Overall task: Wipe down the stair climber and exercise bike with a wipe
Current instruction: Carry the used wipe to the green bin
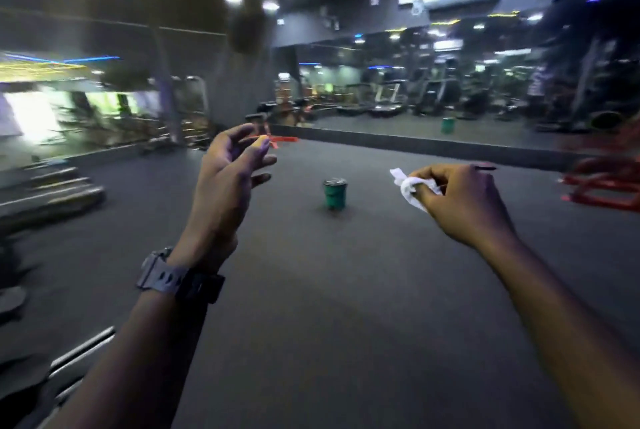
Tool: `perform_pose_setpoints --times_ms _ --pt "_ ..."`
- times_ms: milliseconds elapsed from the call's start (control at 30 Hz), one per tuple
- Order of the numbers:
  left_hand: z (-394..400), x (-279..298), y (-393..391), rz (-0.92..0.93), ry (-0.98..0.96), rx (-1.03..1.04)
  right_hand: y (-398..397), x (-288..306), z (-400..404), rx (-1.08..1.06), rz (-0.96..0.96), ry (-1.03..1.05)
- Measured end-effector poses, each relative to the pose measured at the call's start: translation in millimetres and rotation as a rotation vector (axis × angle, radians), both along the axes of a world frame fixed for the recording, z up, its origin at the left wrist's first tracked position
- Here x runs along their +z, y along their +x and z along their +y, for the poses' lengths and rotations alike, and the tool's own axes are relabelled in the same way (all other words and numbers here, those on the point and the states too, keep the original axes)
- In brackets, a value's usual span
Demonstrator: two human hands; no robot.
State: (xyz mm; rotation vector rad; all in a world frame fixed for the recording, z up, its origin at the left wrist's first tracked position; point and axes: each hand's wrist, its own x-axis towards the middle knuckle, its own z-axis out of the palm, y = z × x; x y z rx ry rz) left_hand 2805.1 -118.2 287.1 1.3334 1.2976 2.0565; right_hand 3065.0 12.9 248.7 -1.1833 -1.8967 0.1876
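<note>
My right hand (pixel 460 203) is raised in front of me and pinches a crumpled white wipe (pixel 408 190) between thumb and fingers. My left hand (pixel 228 172), with a grey watch on its wrist, is held up to the left with its fingers loosely spread and nothing in it. The view is blurred. No stair climber or exercise bike can be made out clearly; grey steps (pixel 52 186) show at the far left.
A green bin (pixel 335 193) stands on the dark floor ahead, between my hands. A red frame (pixel 606 186) lies at the right. A mirror wall (pixel 450 96) runs across the back, showing treadmills. Metal bars (pixel 83 349) sit at the lower left.
</note>
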Motion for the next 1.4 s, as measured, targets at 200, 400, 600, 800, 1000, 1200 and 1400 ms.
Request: perform_pose_setpoints --times_ms 200,400,600,800,1000,1200,1400 --pt "58.1 4.2 -21.7 0.001 -0.036 0.203 -31.2 17.1 102.3 0.141 -0.013 -0.017" --pt "153.1 -23.8 -59.7 -0.047 -0.083 0.343 -95.0 2.1 217.7 0.231 -0.072 -0.112" --pt "292.3 -44.6 -122.4 0.011 -0.139 0.384 -178.7 0.1 345.1 0.280 -0.101 -0.152" --pt "457.2 -12.5 -194.2 0.048 -0.166 0.365 -247.1 18.4 479.0 0.231 -0.101 -0.182" --pt "635.1 -20.2 -236.7 0.056 -0.188 0.239 -291.5 7.3 619.6 0.147 -0.121 -0.203" --pt "807.3 -46.2 -293.4 0.018 -0.234 0.173 -335.4 -11.6 785.6 0.100 -0.131 -0.191" --pt "945.5 -52.7 -380.5 -0.030 -0.271 0.187 -410.2 -35.3 950.0 0.045 -0.165 -0.274"
